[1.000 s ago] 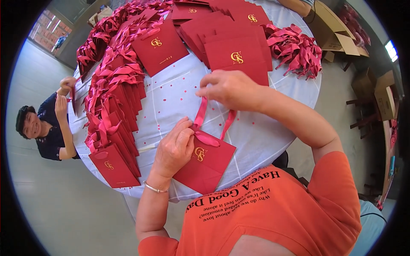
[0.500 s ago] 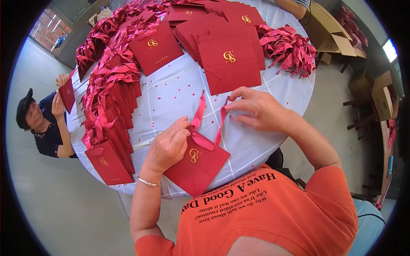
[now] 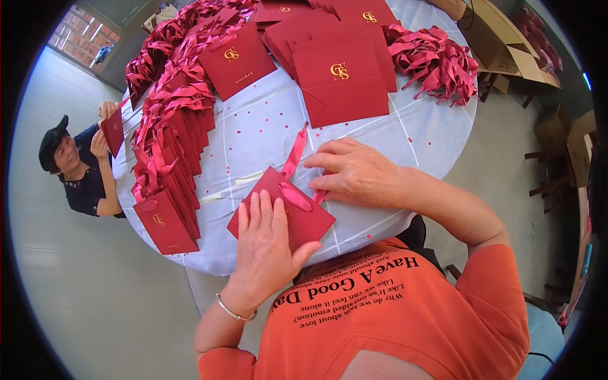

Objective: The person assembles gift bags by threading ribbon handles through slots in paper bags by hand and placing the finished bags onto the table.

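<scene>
A red paper gift bag (image 3: 315,221) with a pink ribbon handle (image 3: 296,152) lies flat and tilted at the table's near edge. My left hand (image 3: 265,237) rests palm down on the bag, fingers stretched out and thumb apart, covering much of its gold print. Just right of the bag's top edge is my right hand (image 3: 361,174), its fingers and thumb spaced apart over the ribbon's right strand. Part of that strand is hidden beneath the hand. The left strand lies loose on the cloth, pointing away from me.
Rows of finished-looking red bags with ribbons (image 3: 174,152) line the table's left side. Flat red bags (image 3: 342,82) are stacked ahead, beside a heap of pink ribbons (image 3: 437,66). A co-worker (image 3: 82,164) holds a bag at left. Cardboard boxes (image 3: 506,47) stand at far right.
My left hand has gone from gripping the bag's upper left to lying flat on it. The bag has turned and shifted away from me. My right hand has moved left and nearer, toward the bag.
</scene>
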The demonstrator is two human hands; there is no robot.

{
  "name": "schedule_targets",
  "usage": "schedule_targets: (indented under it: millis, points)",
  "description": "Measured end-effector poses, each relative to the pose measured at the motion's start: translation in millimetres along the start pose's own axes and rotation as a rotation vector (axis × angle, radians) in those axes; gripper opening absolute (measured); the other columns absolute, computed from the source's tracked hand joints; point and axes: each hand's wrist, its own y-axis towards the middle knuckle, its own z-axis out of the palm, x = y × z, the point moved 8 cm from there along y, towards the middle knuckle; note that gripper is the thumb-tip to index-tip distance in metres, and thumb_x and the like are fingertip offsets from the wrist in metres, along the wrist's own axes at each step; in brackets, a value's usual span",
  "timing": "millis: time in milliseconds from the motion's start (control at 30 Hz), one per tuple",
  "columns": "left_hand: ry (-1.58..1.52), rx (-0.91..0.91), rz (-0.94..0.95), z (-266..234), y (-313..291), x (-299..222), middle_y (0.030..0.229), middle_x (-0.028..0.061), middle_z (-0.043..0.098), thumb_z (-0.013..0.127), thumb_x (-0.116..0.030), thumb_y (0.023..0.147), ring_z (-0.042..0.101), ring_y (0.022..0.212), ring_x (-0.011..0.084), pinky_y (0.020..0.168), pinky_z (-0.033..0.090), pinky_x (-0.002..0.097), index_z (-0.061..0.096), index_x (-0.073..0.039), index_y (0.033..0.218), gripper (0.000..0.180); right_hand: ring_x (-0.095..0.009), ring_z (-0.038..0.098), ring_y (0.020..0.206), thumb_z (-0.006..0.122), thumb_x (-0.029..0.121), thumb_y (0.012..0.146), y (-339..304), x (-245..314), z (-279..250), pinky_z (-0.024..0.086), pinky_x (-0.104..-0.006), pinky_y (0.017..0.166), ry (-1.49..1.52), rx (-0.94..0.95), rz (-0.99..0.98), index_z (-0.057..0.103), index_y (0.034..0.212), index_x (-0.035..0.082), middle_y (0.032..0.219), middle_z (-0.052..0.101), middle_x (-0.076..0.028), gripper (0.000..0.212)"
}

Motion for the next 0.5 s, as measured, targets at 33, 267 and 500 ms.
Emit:
schedule_targets:
  millis: [33,267,500]
  points:
    - [0.008,0.013,-0.001,4,-1,-2,0.144,0.0349,0.038,0.071,-0.050,0.082,0.034,0.138,0.0462,0.115,0.022,0.0558,0.039,0.013,0.138,0.091,-0.027,0.058,0.110,0.076,0.020,0.073,0,1,4,0.048,-0.0420,0.093,0.005,0.039,-0.018,0.071,0.088,0.010,0.116,0.062,-0.007,0.019]
    - [-0.081,0.049,-0.021,-3,-19,18,0.145,0.0301,0.042,0.077,-0.039,0.073,0.035,0.140,0.0417,0.117,0.017,0.0573,0.044,0.009,0.138,0.087,-0.029,0.059,0.109,0.073,0.016,0.080,0,-14,-8,0.048,-0.0418,0.093,0.137,0.066,0.018,0.071,0.090,0.007,0.107,0.066,-0.009,0.014]
    - [-0.163,0.077,-0.049,-6,-23,33,0.146,0.0292,0.042,0.078,-0.027,0.068,0.035,0.141,0.0409,0.117,0.017,0.0559,0.044,0.006,0.140,0.086,-0.027,0.065,0.098,0.069,0.012,0.083,24,-44,-3,0.054,-0.0380,0.082,0.058,-0.029,0.152,0.070,0.095,0.007,0.107,0.066,-0.008,0.013]
